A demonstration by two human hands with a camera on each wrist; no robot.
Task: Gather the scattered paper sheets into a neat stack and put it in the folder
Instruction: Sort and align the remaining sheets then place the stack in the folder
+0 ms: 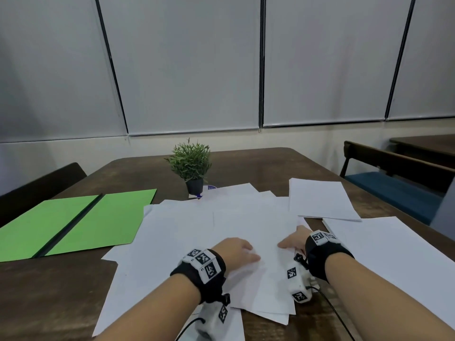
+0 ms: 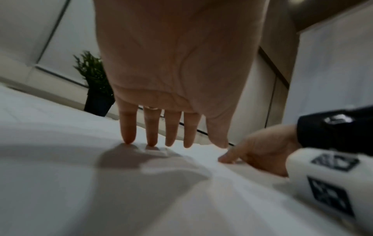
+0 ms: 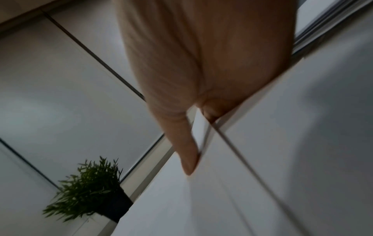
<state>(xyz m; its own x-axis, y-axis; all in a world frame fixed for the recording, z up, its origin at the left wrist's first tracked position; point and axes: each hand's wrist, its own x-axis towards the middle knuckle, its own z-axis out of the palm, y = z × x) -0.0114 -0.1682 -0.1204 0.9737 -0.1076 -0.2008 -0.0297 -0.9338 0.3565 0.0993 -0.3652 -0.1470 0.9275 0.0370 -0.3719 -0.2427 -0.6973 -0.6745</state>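
Wood, dark and grained, makes the table under everything. On it the open folder, smooth green card with a black spine, lies flat at our left, touching the spread. The paper sheets, thin matte white rectangles, overlap loosely before us, two more well apart to the right. Our left hand presses a sheet with straight fingers; our right hand pinches a sheet's edge, thumb on top. We judge gathering barely begun: slide sheets inward under flat palms, never crease corners, then square edges.
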